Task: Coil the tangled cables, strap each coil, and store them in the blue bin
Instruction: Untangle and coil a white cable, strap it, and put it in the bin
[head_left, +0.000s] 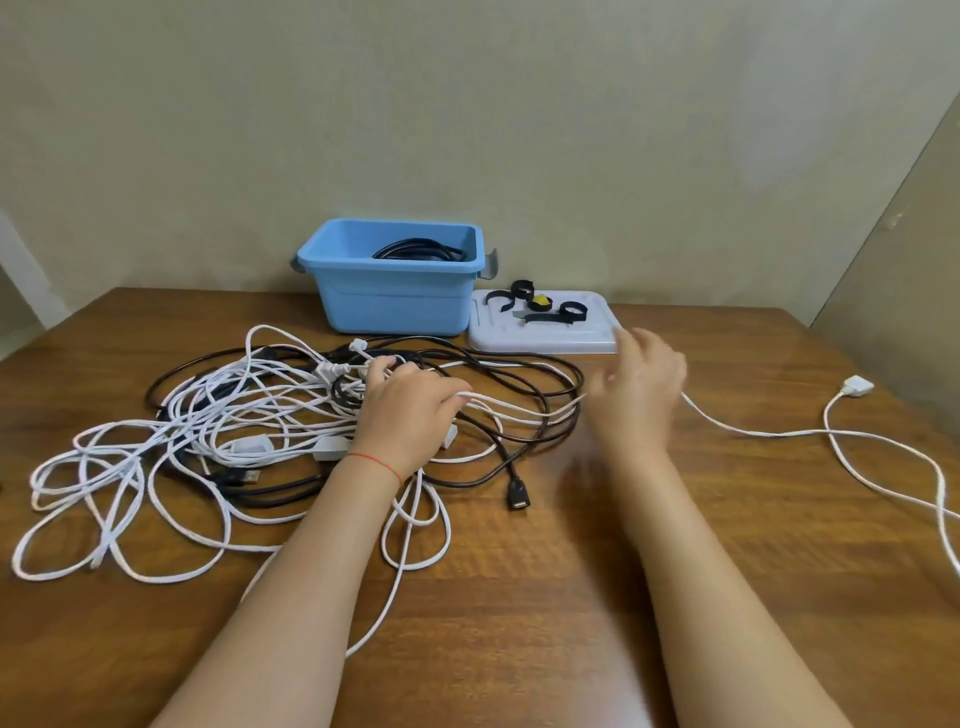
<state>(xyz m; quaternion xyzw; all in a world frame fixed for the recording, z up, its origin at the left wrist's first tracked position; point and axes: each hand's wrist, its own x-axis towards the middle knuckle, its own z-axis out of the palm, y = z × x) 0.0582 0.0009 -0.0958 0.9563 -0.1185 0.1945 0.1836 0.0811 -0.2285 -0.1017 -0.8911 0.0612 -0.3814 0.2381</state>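
Wooden table (519, 597) against a plain wall carries the tangled cables (249, 426) at near left, handy for sorting. Far centre, the blue bin (395, 306) already holds one black coil; straps (540, 309) wait on its lid (597, 338). Left hand (410, 415) pins the pile, pinching a white cable (753, 431); right hand (641, 384), blurred, fingers loosely spread, seems to draw it free.

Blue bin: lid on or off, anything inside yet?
Off. The blue bin stands open-topped; its grey lid lies flat beside it, carrying the straps. One black cable coil is inside.
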